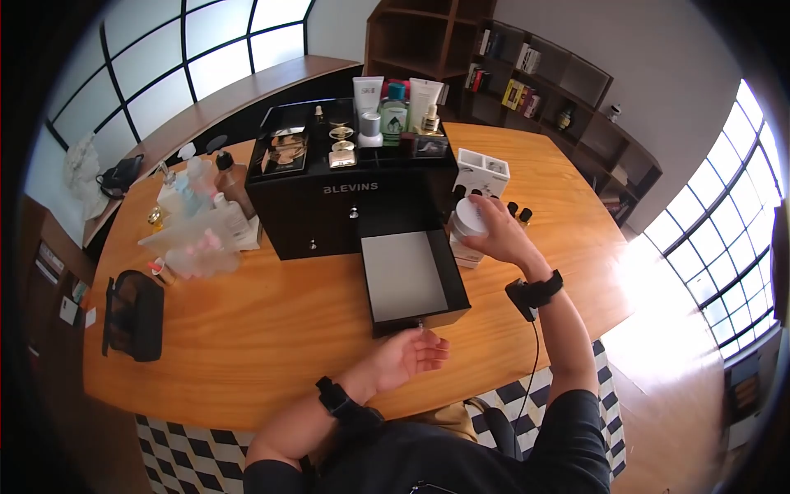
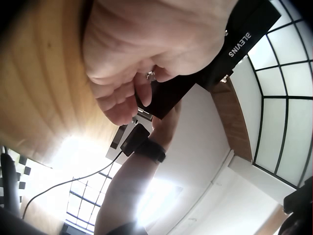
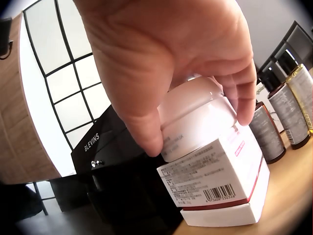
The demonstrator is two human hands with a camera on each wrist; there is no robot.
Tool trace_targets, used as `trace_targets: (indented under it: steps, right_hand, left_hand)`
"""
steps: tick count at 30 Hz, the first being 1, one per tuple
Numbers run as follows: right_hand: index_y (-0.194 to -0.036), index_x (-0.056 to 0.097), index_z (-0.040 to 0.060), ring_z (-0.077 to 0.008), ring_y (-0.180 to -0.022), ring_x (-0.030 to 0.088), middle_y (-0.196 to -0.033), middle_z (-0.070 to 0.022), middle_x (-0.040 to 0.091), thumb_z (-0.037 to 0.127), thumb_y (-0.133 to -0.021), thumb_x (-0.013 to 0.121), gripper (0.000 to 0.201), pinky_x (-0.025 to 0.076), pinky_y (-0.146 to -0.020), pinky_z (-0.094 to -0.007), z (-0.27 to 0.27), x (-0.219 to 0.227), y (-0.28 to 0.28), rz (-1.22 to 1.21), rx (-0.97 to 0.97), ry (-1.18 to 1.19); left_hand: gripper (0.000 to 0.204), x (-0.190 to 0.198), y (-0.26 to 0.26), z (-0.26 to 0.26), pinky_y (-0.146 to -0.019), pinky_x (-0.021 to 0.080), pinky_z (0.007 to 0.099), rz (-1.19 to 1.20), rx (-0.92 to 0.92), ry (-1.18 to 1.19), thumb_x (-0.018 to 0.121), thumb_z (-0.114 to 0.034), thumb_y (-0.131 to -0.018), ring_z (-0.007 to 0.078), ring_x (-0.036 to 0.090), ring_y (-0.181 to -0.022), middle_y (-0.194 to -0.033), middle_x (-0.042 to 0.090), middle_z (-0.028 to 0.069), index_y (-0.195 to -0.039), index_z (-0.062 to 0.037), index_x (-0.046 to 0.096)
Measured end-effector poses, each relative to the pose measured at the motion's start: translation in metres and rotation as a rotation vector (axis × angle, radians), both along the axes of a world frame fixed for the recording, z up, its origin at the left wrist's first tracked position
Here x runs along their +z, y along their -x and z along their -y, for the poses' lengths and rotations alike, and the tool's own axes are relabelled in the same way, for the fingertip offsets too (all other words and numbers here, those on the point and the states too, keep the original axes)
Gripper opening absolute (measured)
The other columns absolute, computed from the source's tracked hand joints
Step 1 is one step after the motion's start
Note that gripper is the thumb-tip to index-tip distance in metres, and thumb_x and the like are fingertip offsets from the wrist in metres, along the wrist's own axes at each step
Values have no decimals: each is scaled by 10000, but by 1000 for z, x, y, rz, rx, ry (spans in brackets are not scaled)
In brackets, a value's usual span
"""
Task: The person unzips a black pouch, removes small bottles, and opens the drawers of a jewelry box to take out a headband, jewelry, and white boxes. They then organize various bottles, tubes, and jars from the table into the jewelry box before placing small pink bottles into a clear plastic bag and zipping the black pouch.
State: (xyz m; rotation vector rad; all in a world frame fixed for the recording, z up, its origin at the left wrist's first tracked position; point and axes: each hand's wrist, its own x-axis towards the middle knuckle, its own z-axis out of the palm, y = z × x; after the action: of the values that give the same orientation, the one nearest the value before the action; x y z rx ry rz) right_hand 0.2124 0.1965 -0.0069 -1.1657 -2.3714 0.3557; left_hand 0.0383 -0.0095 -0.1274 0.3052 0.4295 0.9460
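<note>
At the near edge of the wooden worktop (image 1: 247, 346), a person's left hand (image 1: 409, 354) pinches the small metal knob (image 1: 420, 324) of a black drawer (image 1: 411, 276) that stands pulled out. Just right of the drawer, the right hand (image 1: 498, 235) grasps a white jar (image 1: 469, 218) by its lid, the jar resting on a white carton (image 3: 220, 181). Behind them sits the black organiser box (image 1: 350, 193) marked BLEVINS, with tubes and bottles on top.

Glossy white jar (image 3: 195, 120), smooth wooden table (image 1: 271, 329)
</note>
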Motion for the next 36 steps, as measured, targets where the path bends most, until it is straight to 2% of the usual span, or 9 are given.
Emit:
trace_targets:
  steps: [7,11,16,20,23,26,27,31,36]
  right_hand:
    - [-1282,462,86,-319,-1086,546,-1178,-202,535,243,-637,765,730,441,-932,-388,13,18,-10,-188,-99,-97]
    - [-1295,439,83,-288,-1064,555,-1160,-181,541,200,-646,767,736,451,-919,-367,42,52,9,-472,47,260]
    - [-1304,420,112,-346,-1036,565,-1150,-186,529,231,-618,781,784,470,-895,-398,54,41,53,108,443,-56]
    - [-1314,391,114,-376,-1025,566,-1121,-171,549,262,-594,812,847,474,-881,-419,56,25,89,446,456,40]
    - [-1273,423,86,-359,-993,583,-1124,-179,544,234,-659,771,721,490,-851,-407,44,14,99,460,489,55]
    - [-1165,504,44,-328,-942,609,-1026,-171,584,181,-730,712,501,502,-798,-376,25,5,99,159,533,-53]
    - [-1054,560,13,-302,-884,629,-923,-137,622,146,-797,640,301,500,-758,-346,24,15,94,288,436,63]
    - [-1134,588,33,-302,-913,628,-1042,-134,649,196,-857,577,322,489,-789,-364,28,26,89,717,641,367]
    - [-1261,533,68,-350,-1079,561,-1181,-178,592,230,-863,582,433,430,-940,-407,31,5,89,721,702,308]
  left_hand:
    - [329,-4,-3,-1,-942,438,402,3,-8,-22,378,-298,-982,256,558,-1080,-1151,588,146,-1006,-38,579]
    - [328,-1,-5,0,-932,445,398,17,6,5,363,-293,-988,255,562,-1073,-1143,589,150,-996,-36,567]
    - [321,3,-5,-1,-925,453,401,-2,0,32,370,-281,-984,268,566,-1061,-1128,593,154,-988,-31,570]
    - [323,-1,-5,-3,-916,461,406,16,-1,28,369,-273,-985,274,573,-1046,-1119,597,158,-980,-25,577]
    - [323,3,-4,-2,-900,470,391,16,5,41,360,-268,-990,255,583,-1028,-1115,603,161,-1001,-15,559]
    - [324,3,-5,-2,-900,471,391,6,7,41,356,-268,-991,254,583,-1027,-1113,603,159,-1002,-13,555]
    - [323,2,-5,-2,-900,471,391,7,8,40,355,-269,-991,253,582,-1026,-1112,603,159,-1003,-14,554]
    - [321,5,-6,-2,-899,470,391,-9,12,43,353,-271,-992,251,581,-1023,-1112,602,156,-1006,-19,550]
    - [322,6,-5,-2,-902,467,394,-27,16,30,361,-276,-988,252,579,-1024,-1116,600,155,-1007,-20,556]
